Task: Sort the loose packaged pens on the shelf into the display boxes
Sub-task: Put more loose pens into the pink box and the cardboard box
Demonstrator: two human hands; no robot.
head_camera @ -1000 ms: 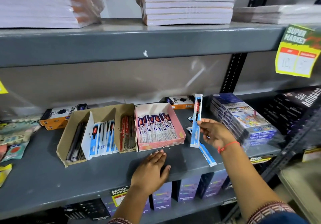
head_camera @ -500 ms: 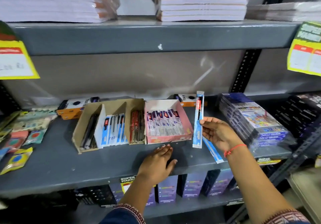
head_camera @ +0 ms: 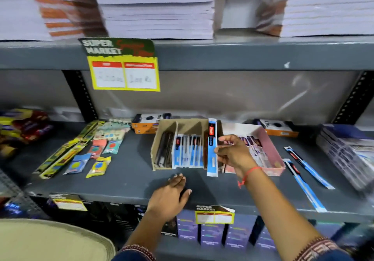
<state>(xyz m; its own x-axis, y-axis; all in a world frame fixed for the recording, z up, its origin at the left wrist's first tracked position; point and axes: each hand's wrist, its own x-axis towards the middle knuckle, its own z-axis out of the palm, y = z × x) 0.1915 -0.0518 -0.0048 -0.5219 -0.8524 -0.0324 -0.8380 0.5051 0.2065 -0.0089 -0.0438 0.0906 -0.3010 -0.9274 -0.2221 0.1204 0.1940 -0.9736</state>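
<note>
My right hand [head_camera: 232, 153] grips a blue-and-white packaged pen [head_camera: 212, 147] upright, over the right part of the brown cardboard display box [head_camera: 162, 128]. That box holds dark pens on the left and blue-white packaged pens [head_camera: 188, 152] in the middle. A pink display box [head_camera: 273, 155] with purple-white pens sits to its right, partly hidden by my hand. Two loose blue packaged pens [head_camera: 303, 183] lie flat on the grey shelf [head_camera: 129, 171] at the right. My left hand [head_camera: 170, 196] rests flat on the shelf's front edge, fingers apart, holding nothing.
Orange-and-black boxes [head_camera: 145, 124] stand behind the display boxes. Yellow-green packs and small blister packs [head_camera: 97, 151] lie at the left. Wrapped colour-pencil sets [head_camera: 348, 151] are stacked at the right. A yellow price tag [head_camera: 123, 72] hangs from the upper shelf, which bears stacked notebooks.
My right hand has carried the packaged pen leftward from beside the pink box to over the brown box. The camera has swung left. My left hand stays on the shelf.
</note>
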